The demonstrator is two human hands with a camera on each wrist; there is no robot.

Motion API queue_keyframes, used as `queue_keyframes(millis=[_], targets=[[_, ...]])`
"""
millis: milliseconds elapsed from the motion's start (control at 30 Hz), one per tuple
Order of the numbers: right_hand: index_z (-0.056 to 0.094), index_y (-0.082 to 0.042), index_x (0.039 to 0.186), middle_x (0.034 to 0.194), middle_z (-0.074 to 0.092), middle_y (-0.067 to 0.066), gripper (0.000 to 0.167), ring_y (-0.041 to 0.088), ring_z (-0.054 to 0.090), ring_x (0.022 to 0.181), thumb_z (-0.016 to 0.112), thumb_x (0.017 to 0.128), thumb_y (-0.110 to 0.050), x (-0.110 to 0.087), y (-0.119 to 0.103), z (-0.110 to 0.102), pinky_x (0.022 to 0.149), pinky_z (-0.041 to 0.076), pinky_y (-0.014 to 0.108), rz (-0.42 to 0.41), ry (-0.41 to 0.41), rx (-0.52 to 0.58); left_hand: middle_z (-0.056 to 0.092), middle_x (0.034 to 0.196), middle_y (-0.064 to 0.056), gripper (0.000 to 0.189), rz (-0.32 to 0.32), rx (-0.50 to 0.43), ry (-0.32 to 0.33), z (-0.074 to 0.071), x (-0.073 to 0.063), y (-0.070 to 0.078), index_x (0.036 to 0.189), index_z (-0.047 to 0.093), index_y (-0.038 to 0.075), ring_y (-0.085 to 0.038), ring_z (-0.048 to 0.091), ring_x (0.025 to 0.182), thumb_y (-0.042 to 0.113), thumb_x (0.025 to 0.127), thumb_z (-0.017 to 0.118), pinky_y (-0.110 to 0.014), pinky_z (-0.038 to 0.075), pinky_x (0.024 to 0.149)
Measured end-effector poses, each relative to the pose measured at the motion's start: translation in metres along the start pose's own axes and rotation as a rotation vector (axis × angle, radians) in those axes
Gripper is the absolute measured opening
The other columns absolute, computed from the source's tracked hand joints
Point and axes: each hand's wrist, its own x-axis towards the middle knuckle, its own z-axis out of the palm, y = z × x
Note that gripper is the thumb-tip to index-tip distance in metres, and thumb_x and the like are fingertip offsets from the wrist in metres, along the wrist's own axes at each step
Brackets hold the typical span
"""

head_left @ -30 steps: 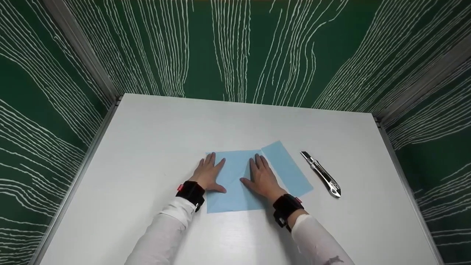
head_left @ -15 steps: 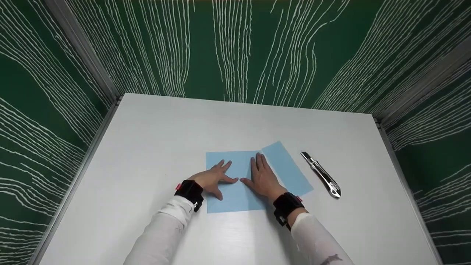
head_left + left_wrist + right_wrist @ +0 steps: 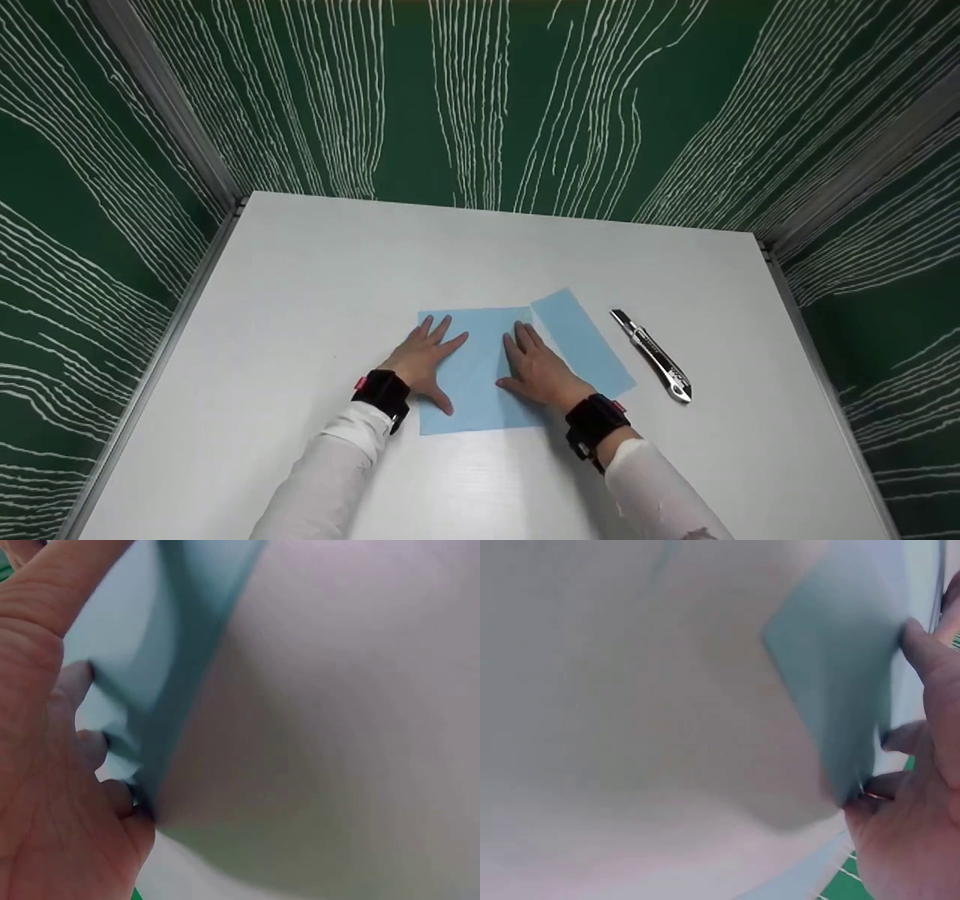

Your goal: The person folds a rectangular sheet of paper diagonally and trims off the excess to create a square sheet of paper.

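Note:
A light-blue sheet of paper [image 3: 472, 409], roughly square, lies flat on the white table. On its left part rests my left hand [image 3: 418, 360], fingers spread and thumb pointing toward me. My right hand [image 3: 541, 371] lies on the sheet's right part with fingers extended and hides some of that edge. A narrower blue paper strip [image 3: 583, 341] sits slanted just right of the sheet, close to its far right corner. In the left wrist view, the fingertips [image 3: 94, 746] touch the paper near its edge. The right wrist view shows fingers on blue paper [image 3: 832, 660] too.
A utility knife [image 3: 654, 356] with a dark blade lies to the right of the paper strip, blade end away from me. The white table [image 3: 337, 262] is bounded by green walls [image 3: 409, 97] with white wavy lines and grey metal posts.
My left hand first slid inward over the sheet, then spread back toward its left side. My right hand has shifted slightly toward me. Sheet, strip and knife stay about where they were.

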Motion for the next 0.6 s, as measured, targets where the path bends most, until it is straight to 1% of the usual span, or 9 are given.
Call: queue_keyframes(millis=[133,233,300,467,533,600], targets=[[0.038,0.001,0.152,0.161,0.024,0.03,0.08,0.047,0.024,0.15,0.072,0.091,-0.038,-0.003,-0.005,-0.006,0.116,0.038,0.052,-0.017,-0.061,0.051,0.011,0.168,-0.019,0.121,-0.04,-0.011,0.027,0.002,-0.003,-0.002,0.159,0.028,0.023,-0.047,0.007,0.154,0.06,0.061,0.089,-0.06,0.015,0.124],[0.038,-0.005,0.153,0.163,0.023,0.026,0.085,0.044,0.023,0.151,0.079,0.085,-0.037,-0.003,-0.008,-0.01,0.116,0.038,0.052,-0.016,-0.106,0.071,0.012,0.168,-0.019,0.114,-0.065,-0.025,0.038,0.001,-0.002,-0.001,0.158,0.031,0.024,-0.048,0.006,0.154,0.06,0.065,0.086,-0.063,0.015,0.123],[0.039,-0.007,0.153,0.163,0.023,0.025,0.09,0.043,0.023,0.151,0.083,0.081,-0.037,-0.002,-0.007,-0.011,0.117,0.037,0.052,-0.013,-0.118,0.079,0.012,0.168,-0.02,0.111,-0.077,-0.034,0.042,0.001,-0.001,-0.001,0.158,0.032,0.025,-0.049,0.006,0.154,0.059,0.067,0.086,-0.064,0.015,0.123],[0.037,-0.005,0.154,0.161,0.028,0.021,0.105,0.038,0.026,0.151,0.088,0.072,-0.046,0.002,0.001,-0.009,0.12,0.034,0.048,0.012,-0.096,0.05,0.014,0.167,-0.02,0.108,-0.079,-0.042,0.057,0.0,0.001,-0.001,0.156,0.035,0.025,-0.051,0.008,0.153,0.058,0.067,0.086,-0.064,0.017,0.122],[0.036,-0.004,0.154,0.161,0.029,0.02,0.11,0.036,0.027,0.151,0.087,0.07,-0.052,0.005,0.005,-0.007,0.121,0.033,0.047,0.022,-0.079,0.038,0.015,0.167,-0.019,0.106,-0.079,-0.038,0.059,0.0,0.002,-0.002,0.156,0.036,0.025,-0.051,0.009,0.152,0.058,0.068,0.086,-0.064,0.018,0.122],[0.035,-0.004,0.155,0.162,0.028,0.019,0.111,0.035,0.027,0.152,0.086,0.07,-0.056,0.006,0.007,-0.004,0.121,0.032,0.046,0.032,-0.065,0.04,0.015,0.168,-0.018,0.105,-0.085,-0.024,0.056,-0.001,0.003,-0.004,0.156,0.035,0.026,-0.051,0.009,0.153,0.058,0.069,0.085,-0.064,0.018,0.122]])
